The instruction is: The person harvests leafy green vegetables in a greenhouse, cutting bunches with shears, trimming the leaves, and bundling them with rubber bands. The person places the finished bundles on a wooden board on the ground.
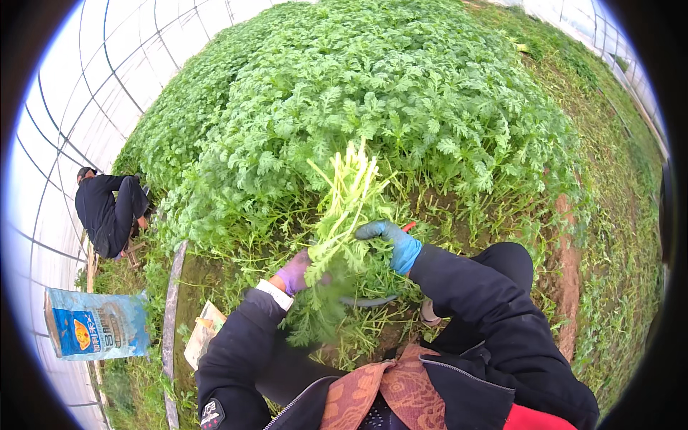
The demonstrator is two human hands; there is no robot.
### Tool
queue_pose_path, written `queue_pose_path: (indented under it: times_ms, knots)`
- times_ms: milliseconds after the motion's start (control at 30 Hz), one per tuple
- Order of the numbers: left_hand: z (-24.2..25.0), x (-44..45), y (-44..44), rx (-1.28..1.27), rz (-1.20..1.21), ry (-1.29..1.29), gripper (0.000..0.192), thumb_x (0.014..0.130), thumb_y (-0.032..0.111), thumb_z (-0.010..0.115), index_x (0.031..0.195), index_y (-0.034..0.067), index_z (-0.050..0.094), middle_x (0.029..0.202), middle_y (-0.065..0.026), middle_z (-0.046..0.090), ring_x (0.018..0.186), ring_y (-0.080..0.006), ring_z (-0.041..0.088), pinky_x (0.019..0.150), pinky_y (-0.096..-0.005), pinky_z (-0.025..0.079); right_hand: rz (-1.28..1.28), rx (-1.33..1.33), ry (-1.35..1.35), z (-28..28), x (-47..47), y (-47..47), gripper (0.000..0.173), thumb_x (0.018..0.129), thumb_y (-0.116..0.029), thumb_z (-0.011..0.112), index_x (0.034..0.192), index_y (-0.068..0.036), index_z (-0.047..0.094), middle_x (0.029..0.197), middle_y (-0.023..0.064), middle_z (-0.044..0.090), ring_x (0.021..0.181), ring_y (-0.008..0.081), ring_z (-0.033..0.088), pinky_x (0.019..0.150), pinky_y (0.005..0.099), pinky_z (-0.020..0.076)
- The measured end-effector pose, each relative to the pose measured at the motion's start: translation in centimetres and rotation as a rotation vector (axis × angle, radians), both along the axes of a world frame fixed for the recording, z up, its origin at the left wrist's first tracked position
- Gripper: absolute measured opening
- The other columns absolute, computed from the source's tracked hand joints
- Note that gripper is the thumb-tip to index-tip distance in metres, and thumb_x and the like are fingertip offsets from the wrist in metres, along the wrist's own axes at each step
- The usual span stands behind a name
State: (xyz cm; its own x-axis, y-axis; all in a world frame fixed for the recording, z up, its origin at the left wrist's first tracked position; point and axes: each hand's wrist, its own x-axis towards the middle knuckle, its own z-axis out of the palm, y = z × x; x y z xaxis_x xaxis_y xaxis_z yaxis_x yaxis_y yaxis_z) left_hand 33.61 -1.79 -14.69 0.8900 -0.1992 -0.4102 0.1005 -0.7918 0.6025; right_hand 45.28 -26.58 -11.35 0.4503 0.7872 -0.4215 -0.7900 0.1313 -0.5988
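A bunch of cut leafy greens (344,215) is held in front of me, pale stem ends pointing up and away, leaves hanging down. My left hand (297,273), in a purple glove, grips the bunch from the left. My right hand (395,242), in a blue glove with a greyish fingertip area, is at the bunch's right side, its fingers reaching the stems. A red tool handle or similar red piece (409,227) shows just beyond the right hand; what it belongs to is hidden. Under the bunch, a grey curved rim (368,301) is partly covered by leaves.
A dense bed of leafy plants (387,91) stands ahead, with cut stubble at its near edge. On the left are a narrow edging strip (173,306), a blue printed sack (102,328) and a pale board or box piece (204,336). Another person (107,209) crouches farther left.
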Motion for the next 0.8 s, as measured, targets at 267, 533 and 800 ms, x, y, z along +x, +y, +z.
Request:
queue_pose_path:
  times_ms: [267, 533, 800]
  knots:
    - [-1.8, -1.9, 7.8, 0.397, 0.318, 0.017, 0.069, 0.069, 0.05, 0.074, 0.125, 0.013, 0.058, 0.127, -0.0155, 0.056, 0.121, -0.0311, 0.049, 0.104, -0.0352, 0.038, -0.024, 0.058, -0.431, -2.2, 4.9, -3.3, 0.027, 0.08, -0.016, 0.065, 0.103, -0.003, 0.069, 0.102, 0.0085, 0.069, 0.095, 0.0205, 0.064, 0.092, 0.0331, 0.0493]
    - [-2.2, -4.3, 13.7, 0.698, 0.188, -0.266, 0.062, 0.067, 0.035, 0.08, 0.119, 0.008, 0.059, 0.115, -0.0161, 0.061, 0.108, -0.0343, 0.058, 0.092, -0.0406, 0.048, 0.114, 0.042, -0.754, -3.4, 6.0, -3.1, 0.025, 0.079, -0.018, 0.066, 0.098, -0.002, 0.073, 0.102, 0.0103, 0.071, 0.102, 0.0199, 0.064, 0.093, 0.0324, 0.0475]
    - [5.3, -4.1, 8.3, 0.052, 0.51, -0.372, 0.041, 0.074, 0.021, 0.074, 0.109, 0.004, 0.065, 0.106, -0.0211, 0.063, 0.099, -0.0368, 0.059, 0.087, -0.0401, 0.047, 0.179, 0.0, -0.771, -1.9, 4.1, -3.2, 0.027, 0.086, -0.006, 0.062, 0.109, 0.007, 0.063, 0.099, 0.0177, 0.069, 0.091, 0.0257, 0.068, 0.084, 0.036, 0.0555]
